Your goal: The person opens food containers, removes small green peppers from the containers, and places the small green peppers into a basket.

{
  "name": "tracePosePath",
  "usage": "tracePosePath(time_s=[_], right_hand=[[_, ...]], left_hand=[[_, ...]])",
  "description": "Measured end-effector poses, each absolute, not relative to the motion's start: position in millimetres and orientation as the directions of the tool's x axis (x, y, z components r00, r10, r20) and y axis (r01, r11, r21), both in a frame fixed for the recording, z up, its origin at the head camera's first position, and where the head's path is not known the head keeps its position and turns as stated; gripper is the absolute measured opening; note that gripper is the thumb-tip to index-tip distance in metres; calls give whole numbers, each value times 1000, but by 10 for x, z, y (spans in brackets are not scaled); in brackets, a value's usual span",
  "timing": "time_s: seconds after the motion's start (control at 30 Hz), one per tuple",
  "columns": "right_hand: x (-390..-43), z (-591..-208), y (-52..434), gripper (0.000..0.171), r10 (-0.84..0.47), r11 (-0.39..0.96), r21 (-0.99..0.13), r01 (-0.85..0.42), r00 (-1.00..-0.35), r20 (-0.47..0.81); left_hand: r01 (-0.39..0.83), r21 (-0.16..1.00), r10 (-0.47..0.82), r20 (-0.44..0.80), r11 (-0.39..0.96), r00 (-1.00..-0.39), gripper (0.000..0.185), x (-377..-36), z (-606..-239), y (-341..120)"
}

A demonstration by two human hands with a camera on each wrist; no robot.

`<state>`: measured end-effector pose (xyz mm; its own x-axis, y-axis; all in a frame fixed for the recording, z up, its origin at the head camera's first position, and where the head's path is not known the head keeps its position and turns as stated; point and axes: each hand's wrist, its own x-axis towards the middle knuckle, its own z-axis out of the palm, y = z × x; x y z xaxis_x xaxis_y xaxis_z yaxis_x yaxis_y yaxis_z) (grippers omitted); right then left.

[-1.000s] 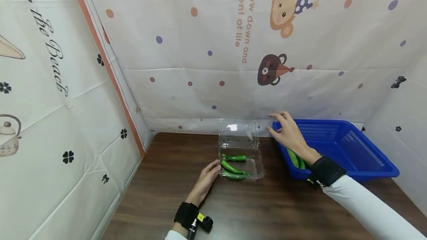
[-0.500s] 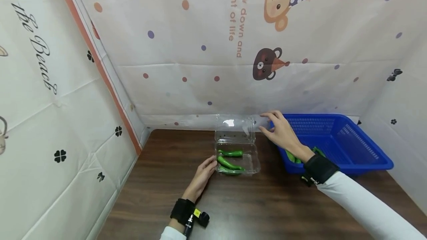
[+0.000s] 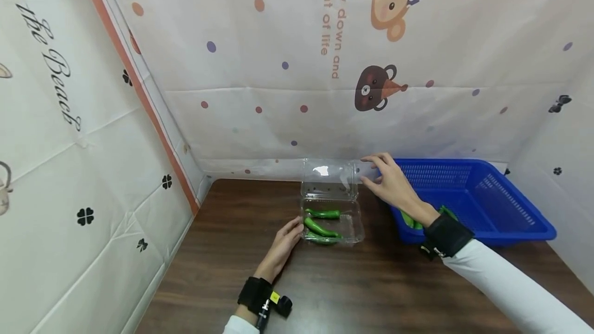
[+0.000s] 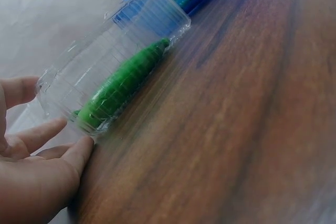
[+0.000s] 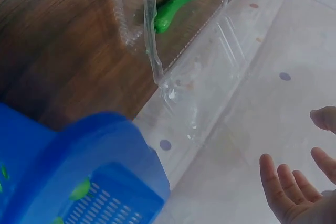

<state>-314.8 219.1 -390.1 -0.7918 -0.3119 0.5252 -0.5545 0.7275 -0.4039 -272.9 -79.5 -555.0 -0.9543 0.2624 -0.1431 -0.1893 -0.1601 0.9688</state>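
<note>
A clear plastic clamshell box (image 3: pixel 350 223) stands with its lid (image 3: pixel 329 177) raised at the back. Inside lie three green chili peppers (image 3: pixel 320 228); one pepper (image 4: pixel 121 85) shows through the box wall in the left wrist view. My left hand (image 3: pixel 284 246) touches the box's left side with extended fingers and thumb. My right hand (image 3: pixel 392 184) hovers by the left rim of a blue basket (image 3: pixel 515 207), right of the lid, thumb and fingers spread. Nothing is in that hand (image 5: pixel 299 198) in the right wrist view. Its forearm hides part of the basket.
More green peppers (image 3: pixel 446 213) lie in the basket's left part, partly covered by the right wrist. The brown wooden table (image 3: pixel 352 287) meets a printed white sheet (image 3: pixel 260 133) behind and at the sides.
My right hand has shifted slightly left, closer to the lid. The head view has shifted a little. My left hand stays at the box, and the peppers inside look unchanged.
</note>
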Motion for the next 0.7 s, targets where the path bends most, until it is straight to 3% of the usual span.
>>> tracePosePath(time_s=[0.27,0.7], right_hand=[[-3138,-3979,2087,49,-329,701,-454,-549,-815,477],[-3086,-4032,1993,50,-340,676,-461,-574,-799,497]], left_hand=[[-202,967,262,-157,-155,-952,67,-2738,-5554,-819],[-197,966,257,-150,-167,-955,67,-2733,-5574,-814]])
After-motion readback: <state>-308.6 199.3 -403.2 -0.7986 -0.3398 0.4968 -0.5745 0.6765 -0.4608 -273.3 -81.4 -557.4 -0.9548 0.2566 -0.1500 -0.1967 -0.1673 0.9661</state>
